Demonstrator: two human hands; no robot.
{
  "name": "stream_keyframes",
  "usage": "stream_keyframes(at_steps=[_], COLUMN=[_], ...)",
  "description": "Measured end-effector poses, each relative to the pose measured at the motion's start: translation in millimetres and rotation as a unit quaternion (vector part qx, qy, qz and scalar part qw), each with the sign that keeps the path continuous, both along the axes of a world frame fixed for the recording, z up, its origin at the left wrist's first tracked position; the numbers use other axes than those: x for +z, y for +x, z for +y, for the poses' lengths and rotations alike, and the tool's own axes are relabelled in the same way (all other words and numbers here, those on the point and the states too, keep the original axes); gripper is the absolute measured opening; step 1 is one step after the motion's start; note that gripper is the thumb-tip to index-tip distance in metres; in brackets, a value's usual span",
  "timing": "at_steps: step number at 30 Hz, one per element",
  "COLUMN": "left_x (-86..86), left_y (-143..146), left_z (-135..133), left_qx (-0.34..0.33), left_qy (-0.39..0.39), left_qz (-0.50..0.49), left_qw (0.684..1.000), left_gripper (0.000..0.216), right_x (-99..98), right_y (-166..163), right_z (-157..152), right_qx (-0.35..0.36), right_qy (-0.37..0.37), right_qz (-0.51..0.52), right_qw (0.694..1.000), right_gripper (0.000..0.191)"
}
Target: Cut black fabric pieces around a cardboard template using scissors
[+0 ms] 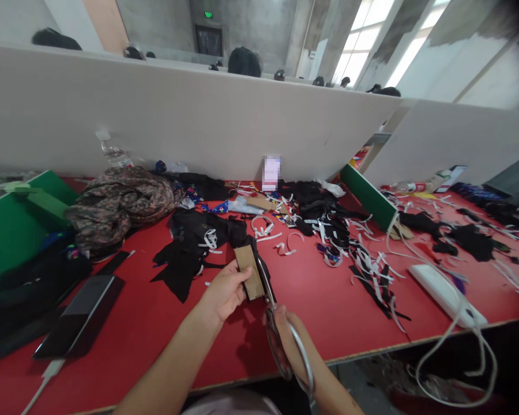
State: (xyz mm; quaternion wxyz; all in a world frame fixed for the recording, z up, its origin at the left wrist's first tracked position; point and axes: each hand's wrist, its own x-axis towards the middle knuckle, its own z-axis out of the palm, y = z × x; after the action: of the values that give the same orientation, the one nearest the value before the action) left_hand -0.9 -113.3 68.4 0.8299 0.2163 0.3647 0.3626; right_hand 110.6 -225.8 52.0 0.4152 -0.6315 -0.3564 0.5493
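My left hand (225,291) pinches a tan cardboard rectangle (251,282), its thumb lying on the card's face. Black fabric (254,246) shows behind the card and along its right edge. In my right hand (292,328) is a pair of large metal scissors (303,351), with the fingers around the handles. The scissor blades are parted and lie along the card's right side, at the black fabric. Whether they touch the fabric I cannot tell. Black fabric pieces (185,248) with white strips on them lie on the red table (225,357) left of the card.
White and black offcuts (372,271) litter the table to the right. A power bank (75,317) with a cable lies left, near patterned cloth (121,202). Green dividers (369,196) stand at both sides, a phone (271,173) leans at the back, and a power strip (447,295) sits right.
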Motion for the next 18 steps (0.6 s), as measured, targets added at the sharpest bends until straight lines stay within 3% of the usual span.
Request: stream_keyframes(at_steps=[7,18], left_x=[3.7,1.8], left_y=[2.2,5.5], left_z=[-1.6,-4.1], left_qx=[0.006,0.009], left_qy=[0.003,0.008], left_qz=[0.003,0.020], left_qw=[1.000,1.000], left_gripper=[0.019,0.019], right_x=[-5.0,-1.7], right_y=[0.3,1.9], right_z=[-0.2,2.3], right_qx=[-0.026,-0.011], right_qy=[-0.005,0.000], right_qz=[0.006,0.029], right_qw=[1.000,1.000], right_gripper=[0.059,0.056])
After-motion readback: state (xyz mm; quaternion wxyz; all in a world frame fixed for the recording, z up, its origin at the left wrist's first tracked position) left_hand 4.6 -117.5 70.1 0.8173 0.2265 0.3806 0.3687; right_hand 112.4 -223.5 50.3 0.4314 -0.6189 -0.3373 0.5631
